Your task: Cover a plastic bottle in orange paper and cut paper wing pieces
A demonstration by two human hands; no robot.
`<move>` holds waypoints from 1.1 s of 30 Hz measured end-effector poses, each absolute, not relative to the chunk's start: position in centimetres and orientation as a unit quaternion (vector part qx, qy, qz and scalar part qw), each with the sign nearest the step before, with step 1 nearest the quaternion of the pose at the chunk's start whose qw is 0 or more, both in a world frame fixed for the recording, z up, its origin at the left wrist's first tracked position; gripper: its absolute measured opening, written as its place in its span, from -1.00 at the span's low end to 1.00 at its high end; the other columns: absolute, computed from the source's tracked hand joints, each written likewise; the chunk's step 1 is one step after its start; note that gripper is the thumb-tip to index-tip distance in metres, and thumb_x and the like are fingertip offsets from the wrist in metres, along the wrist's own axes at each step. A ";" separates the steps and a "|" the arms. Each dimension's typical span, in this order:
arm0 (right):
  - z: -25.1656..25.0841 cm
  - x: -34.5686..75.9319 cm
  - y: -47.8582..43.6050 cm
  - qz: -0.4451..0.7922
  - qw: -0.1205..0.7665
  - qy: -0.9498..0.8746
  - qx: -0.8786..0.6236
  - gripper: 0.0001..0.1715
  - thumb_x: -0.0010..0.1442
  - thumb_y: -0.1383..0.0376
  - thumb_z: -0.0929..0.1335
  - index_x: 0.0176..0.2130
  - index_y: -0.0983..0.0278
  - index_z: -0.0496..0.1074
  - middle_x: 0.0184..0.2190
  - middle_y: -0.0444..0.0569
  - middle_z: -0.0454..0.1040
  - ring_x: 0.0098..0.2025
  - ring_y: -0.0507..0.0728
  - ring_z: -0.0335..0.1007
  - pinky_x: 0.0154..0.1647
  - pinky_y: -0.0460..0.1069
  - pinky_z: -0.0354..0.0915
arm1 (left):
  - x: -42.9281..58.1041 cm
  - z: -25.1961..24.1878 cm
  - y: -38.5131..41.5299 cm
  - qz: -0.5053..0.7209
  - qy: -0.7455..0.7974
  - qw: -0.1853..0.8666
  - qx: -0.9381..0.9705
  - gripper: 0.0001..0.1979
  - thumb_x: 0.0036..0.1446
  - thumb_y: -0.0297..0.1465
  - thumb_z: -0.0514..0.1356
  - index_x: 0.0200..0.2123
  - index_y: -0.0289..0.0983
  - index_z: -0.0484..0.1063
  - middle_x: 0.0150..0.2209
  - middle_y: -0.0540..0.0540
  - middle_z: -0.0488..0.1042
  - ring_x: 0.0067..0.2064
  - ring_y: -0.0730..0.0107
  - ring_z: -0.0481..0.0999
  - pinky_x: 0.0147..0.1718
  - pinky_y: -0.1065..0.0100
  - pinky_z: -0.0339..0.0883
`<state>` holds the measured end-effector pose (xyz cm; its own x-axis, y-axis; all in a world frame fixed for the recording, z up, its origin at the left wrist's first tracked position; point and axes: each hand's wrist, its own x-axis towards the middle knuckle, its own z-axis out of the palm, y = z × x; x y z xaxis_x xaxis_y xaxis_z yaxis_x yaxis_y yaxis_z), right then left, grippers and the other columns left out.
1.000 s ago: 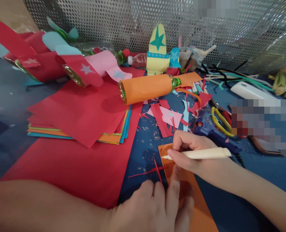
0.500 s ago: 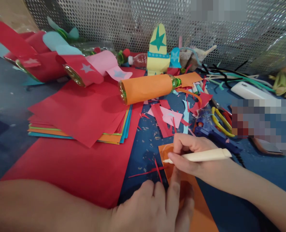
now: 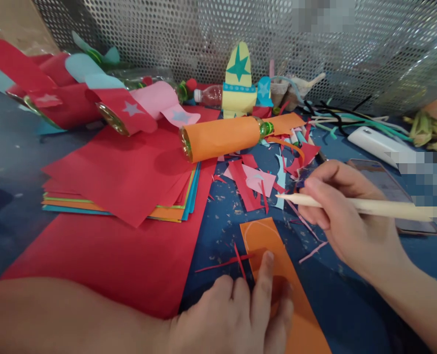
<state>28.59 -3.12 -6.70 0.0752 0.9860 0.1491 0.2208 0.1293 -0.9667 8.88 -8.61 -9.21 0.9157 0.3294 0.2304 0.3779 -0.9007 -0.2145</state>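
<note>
My left hand [image 3: 236, 314] lies on a long orange paper strip [image 3: 265, 236], its index finger stretched out and pressing the paper. A thin pale curved line runs round the strip's far end. Just above the table to the right, my right hand [image 3: 351, 216] grips a cream-white marker [image 3: 377, 205]. The marker's tip points left and is apart from the strip. Two thin red paper slivers [image 3: 240, 260] lie at the strip's left edge. A small dark blue bit of the glue gun [image 3: 300, 183] shows by my right fingers; the rest is hidden.
A stack of coloured paper [image 3: 118, 177] rests on a large red sheet [image 3: 130, 260]. Behind are an orange-wrapped bottle [image 3: 222, 139], paper-covered bottle crafts [image 3: 130, 108] and a yellow rocket-shaped piece [image 3: 238, 78]. Paper scraps [image 3: 255, 179] lie mid-table; a phone [image 3: 381, 179] is at right.
My right hand has lifted the marker off the orange strip and moved right and up, now covering the glue gun and yellow-handled tool. My left hand stays on the strip. The drawn line is uncovered.
</note>
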 end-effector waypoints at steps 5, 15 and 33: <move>-6.7 28.5 -3.1 0.367 0.457 -0.593 -0.552 -0.71 0.24 0.27 0.32 -0.50 0.20 0.22 -0.74 -0.29 0.13 -0.67 -0.04 0.04 -0.66 -0.08 -0.02 | 8.8 -9.3 -8.7 -0.075 -0.175 0.126 -0.974 -0.65 0.19 -0.42 0.16 0.05 -0.29 0.37 0.02 -0.35 0.49 -0.55 0.44 0.45 -0.65 0.38 0.19; -6.4 27.6 -2.7 0.400 0.372 -0.630 -0.552 -0.62 0.20 0.22 0.27 -0.60 0.20 0.11 -0.73 -0.29 0.11 -0.68 -0.06 0.03 -0.65 -0.11 0.03 | 8.7 -9.2 -8.7 -0.074 -0.173 0.137 -0.973 -0.63 0.18 -0.44 0.15 0.07 -0.28 0.37 0.01 -0.33 0.51 -0.53 0.40 0.49 -0.63 0.37 0.24; -7.1 28.3 -2.8 0.304 0.276 -0.682 -0.606 -0.64 0.15 0.26 0.21 -0.62 0.20 0.03 -0.71 -0.25 0.05 -0.64 0.01 0.23 -0.63 -0.10 0.08 | 8.8 -9.2 -8.7 -0.081 -0.171 0.125 -0.974 -0.63 0.18 -0.49 0.10 0.07 -0.32 0.37 -0.02 -0.34 0.51 -0.55 0.38 0.51 -0.66 0.37 0.24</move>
<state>28.34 -2.82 -7.11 -0.1134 0.9935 0.0079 0.6588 0.0811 -0.7480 8.84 -8.70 -9.22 0.9281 0.3135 0.2010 0.3542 -0.9099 -0.2161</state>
